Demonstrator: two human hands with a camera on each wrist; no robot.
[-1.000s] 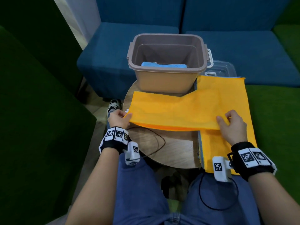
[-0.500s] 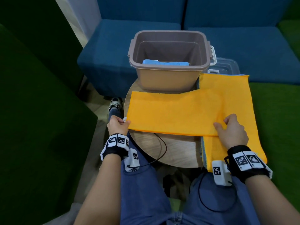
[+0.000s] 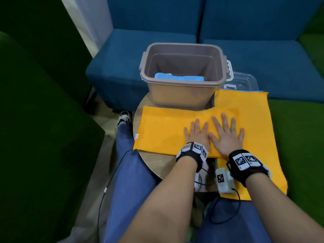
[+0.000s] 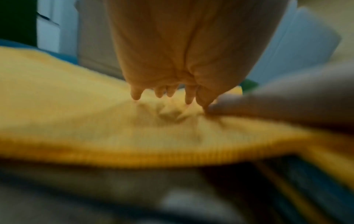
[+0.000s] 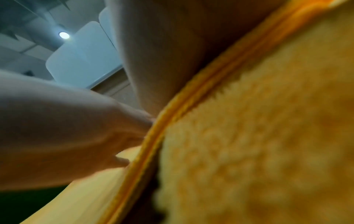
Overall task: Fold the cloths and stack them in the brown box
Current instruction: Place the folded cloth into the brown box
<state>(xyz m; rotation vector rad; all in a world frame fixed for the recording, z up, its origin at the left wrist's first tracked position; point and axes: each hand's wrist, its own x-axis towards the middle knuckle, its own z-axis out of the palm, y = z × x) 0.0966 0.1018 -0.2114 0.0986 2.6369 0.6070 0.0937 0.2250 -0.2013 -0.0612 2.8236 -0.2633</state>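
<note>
Both hands flat, fingers spread, gripping nothing: left hand (image 3: 197, 133) and right hand (image 3: 226, 135) press the folded orange microfibre cloth (image 3: 166, 130) mid-frame. Brown plastic box (image 3: 182, 85) sits just above. Risk: its right end overlaps a second flat orange cloth (image 3: 254, 120); smoothing could drag that one.

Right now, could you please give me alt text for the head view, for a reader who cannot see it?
Both hands, left hand and right hand, press flat on a folded orange cloth on a small round table. Behind it stands the brown box holding a folded blue cloth; another orange cloth lies to the right.
</note>
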